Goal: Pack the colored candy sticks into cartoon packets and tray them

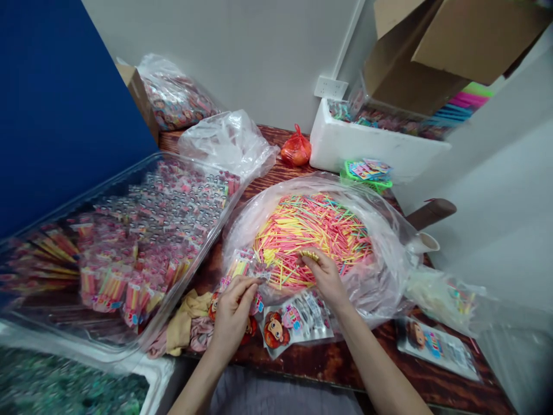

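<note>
My left hand (235, 308) is closed in a pinch at the near edge of the big plastic bag. Clear plastic shows at its fingertips, beside a small clear packet (240, 264) of coloured sticks. Over the heap of thin pink, yellow and green sticks (319, 230), my right hand (325, 275) is closed with a short gold strip (310, 254) at its fingers. The heap fills an opened clear bag (384, 259). Between my wrists lie flat printed pouches (298, 323) with a red-haired cartoon figure; more printed packaging is partly hidden under my left hand.
A large clear tray (203, 253) of filled packets stands at left, with crumpled cloth (190, 323) beside it. Behind are a red bag (296, 147), a green basket (367, 176) and a white foam box (371, 144) under a cardboard carton (415, 63). Another pouch (436, 346) lies right.
</note>
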